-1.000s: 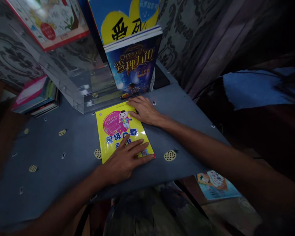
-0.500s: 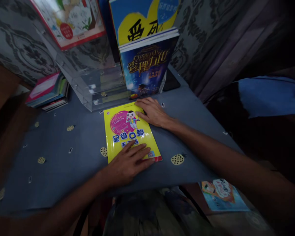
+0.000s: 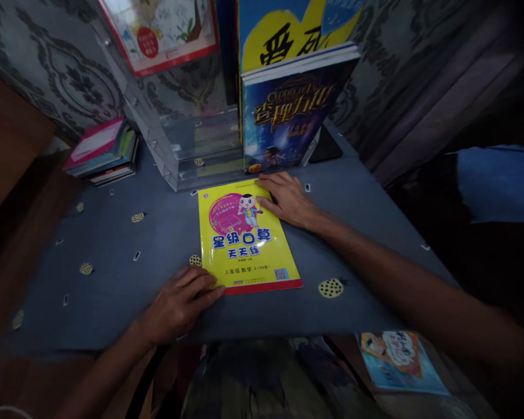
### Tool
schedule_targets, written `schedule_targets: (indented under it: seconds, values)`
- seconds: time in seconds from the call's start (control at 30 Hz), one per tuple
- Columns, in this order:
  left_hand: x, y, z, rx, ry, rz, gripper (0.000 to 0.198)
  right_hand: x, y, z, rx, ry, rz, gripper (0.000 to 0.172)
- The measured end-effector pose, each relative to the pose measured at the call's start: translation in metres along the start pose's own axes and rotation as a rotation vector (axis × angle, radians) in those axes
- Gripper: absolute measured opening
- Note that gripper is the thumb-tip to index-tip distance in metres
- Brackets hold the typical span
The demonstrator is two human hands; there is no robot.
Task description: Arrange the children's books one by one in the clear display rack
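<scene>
One yellow maths workbook (image 3: 244, 265) — flat on the tabletop (image 3: 113, 279), before the clear acrylic bookstand (image 3: 168, 169). Left hand (image 3: 179, 302): half-curled at its lower-left corner, any pinch unclear. Right hand (image 3: 290, 201): loosely spread over its upper-right corner. Best steadied lightly — corners unbent.

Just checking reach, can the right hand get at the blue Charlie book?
Likely yes: the right hand rests on the yellow book, close in front of the blue Charlie book, nothing visible between.

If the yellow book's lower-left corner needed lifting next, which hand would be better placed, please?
Probably the left hand: it lies right at that corner of the yellow book, while the right hand rests at the upper-right corner.
</scene>
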State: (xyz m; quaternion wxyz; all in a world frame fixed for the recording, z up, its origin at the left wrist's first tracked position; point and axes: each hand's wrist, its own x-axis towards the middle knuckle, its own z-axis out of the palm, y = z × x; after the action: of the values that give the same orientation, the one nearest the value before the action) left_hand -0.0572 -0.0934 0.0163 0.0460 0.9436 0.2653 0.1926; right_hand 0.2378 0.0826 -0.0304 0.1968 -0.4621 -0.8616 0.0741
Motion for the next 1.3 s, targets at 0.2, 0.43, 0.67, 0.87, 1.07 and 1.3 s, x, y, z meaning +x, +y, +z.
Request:
schedule_targets:
  seconds: [0.2, 0.43, 0.67, 0.87, 1.07, 1.3]
  values:
    - [-0.007, -0.009, 0.002, -0.091, 0.017, -0.084, 0.03, 0.001, -0.001, -0.001, -0.003, -0.004, -0.002, 0.055]
    - [0.032, -0.085, 0.012, -0.019, 0.127, -0.348, 0.036, 0.0, 0.0, 0.002, -0.035, 0.02, -0.024, 0.051]
    - [0.065, -0.142, 0.029, 0.083, 0.096, -0.463, 0.031, 0.004, -0.033, -0.011, -0.108, 0.025, -0.174, 0.038]
    - [0.058, -0.143, 0.035, 0.086, 0.069, -0.495, 0.033, 0.005, -0.108, 0.001, 0.169, -0.169, -0.5, 0.038]
    - [0.057, -0.145, 0.036, 0.1, 0.068, -0.497, 0.033, -0.031, -0.142, 0.009, 0.252, -0.21, -0.595, 0.034]
    - [0.058, -0.141, 0.034, 0.126, 0.055, -0.495, 0.032, -0.056, -0.147, 0.006, 0.277, -0.234, -0.598, 0.034]
